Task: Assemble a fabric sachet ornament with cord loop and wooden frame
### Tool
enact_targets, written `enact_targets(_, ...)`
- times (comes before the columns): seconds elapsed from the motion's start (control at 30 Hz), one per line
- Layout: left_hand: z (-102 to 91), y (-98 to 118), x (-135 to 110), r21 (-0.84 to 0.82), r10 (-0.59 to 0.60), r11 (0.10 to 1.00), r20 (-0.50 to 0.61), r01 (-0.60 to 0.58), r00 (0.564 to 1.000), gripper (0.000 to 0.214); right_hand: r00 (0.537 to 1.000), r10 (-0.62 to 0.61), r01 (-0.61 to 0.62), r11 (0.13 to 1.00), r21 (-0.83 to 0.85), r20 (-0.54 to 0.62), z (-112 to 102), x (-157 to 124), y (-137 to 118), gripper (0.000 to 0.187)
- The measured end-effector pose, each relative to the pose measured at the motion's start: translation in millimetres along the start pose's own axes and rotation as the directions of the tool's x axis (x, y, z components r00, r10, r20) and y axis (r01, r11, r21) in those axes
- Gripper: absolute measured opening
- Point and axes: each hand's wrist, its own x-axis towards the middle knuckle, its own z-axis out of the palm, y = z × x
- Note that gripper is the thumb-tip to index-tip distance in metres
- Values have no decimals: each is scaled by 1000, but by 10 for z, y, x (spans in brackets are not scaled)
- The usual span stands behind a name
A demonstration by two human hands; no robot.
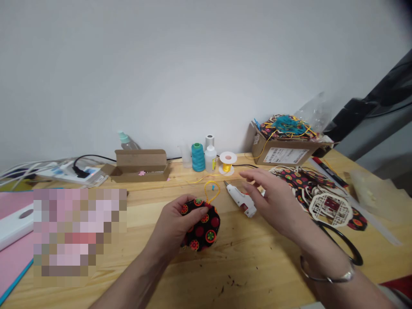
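My left hand (180,221) grips a round black fabric ornament (204,229) printed with red, orange and green flowers, thumb on its front. A yellow braided cord loop (212,192) rises from the ornament's top. Over the table to the right, my right hand (268,197) has its fingers apart and holds nothing that I can see. Just beside its fingers a white glue gun (240,198) lies on the wood, nozzle pointing away to the left; the hand hides part of it, so contact is unclear. A tiny blue piece (213,187) shows inside the cord loop.
Along the wall stand an open brown box (141,174), a teal thread cone (198,158), a white bottle (210,159) and a yellow cord spool (228,163). At right are a carton (283,152) of fabric pieces, wooden cutouts (331,210) and black-handled scissors (354,253).
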Motion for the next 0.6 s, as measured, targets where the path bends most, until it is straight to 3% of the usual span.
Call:
enact_targets(0.1,-14,9,-5,-59,-9,998,12,10,1000,30,962,-140,202,943,-265,236,-84,-38,228,38)
enact_targets(0.2,-23,17,-6,-93,-2,996,15,4,1000,29,894,-106,276,896,-349,435,-44,-120,390,47)
enact_targets(0.43,-48,37,18,-97,24,995,23,-22,999,28,886,-77,268,890,-369,458,100,-160,417,47)
enact_targets(0.6,-81,18,44,-116,43,993,33,-39,999,25,924,-123,224,941,-252,363,70,-122,388,39)
